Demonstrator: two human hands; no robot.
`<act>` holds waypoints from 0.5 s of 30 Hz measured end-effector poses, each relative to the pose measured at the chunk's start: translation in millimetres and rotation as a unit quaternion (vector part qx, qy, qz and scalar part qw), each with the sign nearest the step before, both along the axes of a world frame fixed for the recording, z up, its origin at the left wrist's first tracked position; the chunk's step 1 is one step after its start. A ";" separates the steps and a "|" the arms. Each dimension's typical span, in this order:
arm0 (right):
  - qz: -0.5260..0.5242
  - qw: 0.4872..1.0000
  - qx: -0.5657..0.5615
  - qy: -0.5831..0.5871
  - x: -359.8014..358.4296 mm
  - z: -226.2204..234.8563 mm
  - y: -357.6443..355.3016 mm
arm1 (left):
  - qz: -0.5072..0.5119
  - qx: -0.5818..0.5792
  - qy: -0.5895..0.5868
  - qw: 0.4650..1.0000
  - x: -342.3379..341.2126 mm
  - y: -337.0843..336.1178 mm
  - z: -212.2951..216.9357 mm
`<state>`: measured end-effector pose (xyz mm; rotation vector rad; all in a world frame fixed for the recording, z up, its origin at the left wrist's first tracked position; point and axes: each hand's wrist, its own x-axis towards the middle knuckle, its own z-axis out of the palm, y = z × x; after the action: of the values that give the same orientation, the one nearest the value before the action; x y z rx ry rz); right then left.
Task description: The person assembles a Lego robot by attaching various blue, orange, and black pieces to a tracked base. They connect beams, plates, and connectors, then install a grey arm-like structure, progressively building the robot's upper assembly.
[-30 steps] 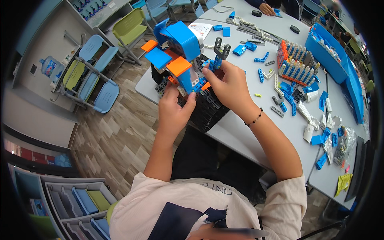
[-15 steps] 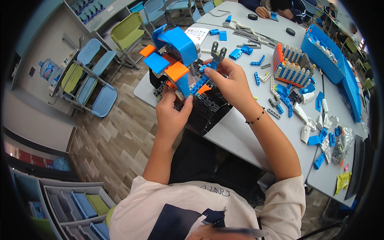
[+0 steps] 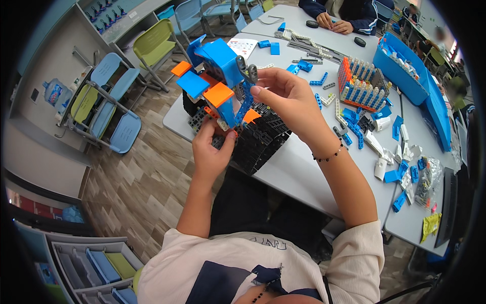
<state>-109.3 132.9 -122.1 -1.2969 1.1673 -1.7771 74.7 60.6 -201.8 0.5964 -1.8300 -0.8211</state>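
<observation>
A building-block robot model in blue and orange stands on black tracks at the near left edge of the table. My left hand closes around its lower front, thumb and fingers beside the orange and grey pieces. At the model's right side, my right hand pinches its blue beam arm. A dark grey claw tops that arm, next to the blue body. The fingertips of my right hand are partly hidden behind the arm.
Loose blue, white and grey pieces lie across the right of the table. Beyond them stand an orange-ended rack of beams and a blue bin. A co-worker's hands rest at the far edge, between black wheels.
My right hand has brought the arm and claw leftward, close against the model's blue body. My left hand keeps its hold low on the model. The co-worker's hands have shifted.
</observation>
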 end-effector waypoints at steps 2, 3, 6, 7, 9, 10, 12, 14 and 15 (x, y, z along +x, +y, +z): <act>-0.006 0.999 0.018 0.031 -1.8 0.0 1.7 | 0.000 0.001 -0.001 1.000 -0.1 0.2 -0.3; 0.001 0.999 0.001 0.045 -3.7 -1.4 2.0 | -0.003 -0.005 -0.003 1.000 0.2 -0.1 0.0; -0.035 0.993 0.081 0.083 -13.2 -5.1 -3.9 | -0.011 0.001 0.000 1.000 1.1 0.9 0.0; -0.035 0.991 0.107 0.066 -16.7 -6.4 -3.9 | -0.014 0.007 0.003 1.000 1.3 1.0 -0.1; -0.051 0.981 0.181 0.038 -23.1 -6.6 -4.0 | -0.023 0.002 0.010 1.000 1.9 0.2 0.0; -0.049 0.964 0.256 0.041 -25.8 -4.6 -6.0 | -0.027 0.002 0.013 1.000 2.5 0.0 0.0; 0.000 0.975 0.222 0.018 -23.5 -2.2 -3.3 | -0.038 0.021 0.018 0.999 3.5 0.0 -0.3; 0.033 0.984 0.173 -0.039 -15.5 1.0 1.1 | -0.045 0.031 0.021 0.998 4.6 0.0 -0.7; 0.042 0.990 0.133 -0.024 -12.3 3.5 4.1 | -0.046 0.030 0.021 0.998 5.2 -0.3 -1.0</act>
<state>-121.5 137.0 -118.6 -1.1222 1.2560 -1.5246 79.8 60.3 -202.9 0.5326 -1.8099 -0.9464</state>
